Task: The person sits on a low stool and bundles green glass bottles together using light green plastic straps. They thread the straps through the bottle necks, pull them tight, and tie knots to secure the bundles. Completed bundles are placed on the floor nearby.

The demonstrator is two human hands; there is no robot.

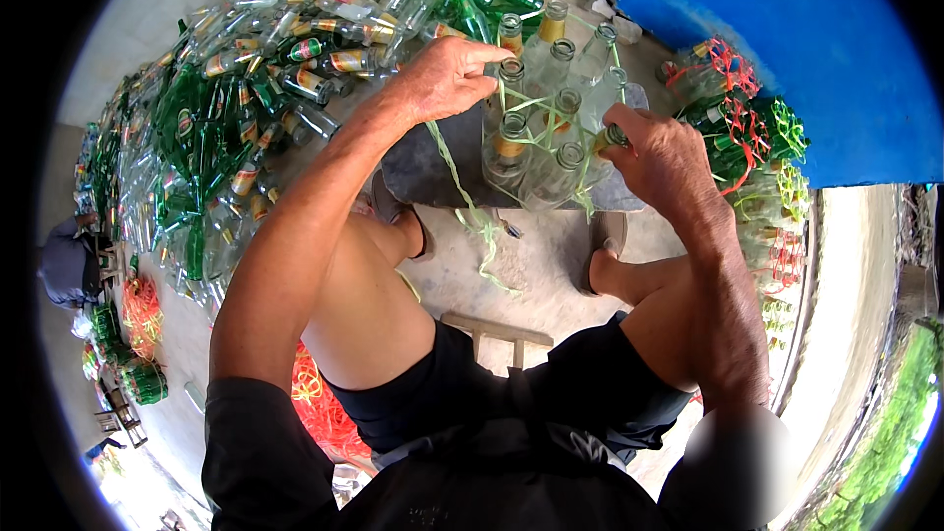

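Note:
A cluster of several clear glass bottles (pixel 564 110) stands upright on a dark board (pixel 435 162) before me. Light green plastic twine (pixel 542 140) runs around and between their necks. My left hand (pixel 457 77) is curled at the cluster's left side, its index finger reaching a bottle neck (pixel 511 72). The twine's loose tail (pixel 457 177) emerges below this fist and hangs past the board's front edge; the grip inside the fist is partly hidden. At the front right corner, the thumb and fingers of my right hand (pixel 660 155) are around another bottle neck (pixel 612 136).
Loose green and clear bottles (pixel 295 51) form a large pile at left and behind. Twine-tied bottle bundles (pixel 745 125) line the right, beside a blue panel (pixel 796 51). Red twine (pixel 313 398) lies by my left thigh. Another person (pixel 66 262) is at far left.

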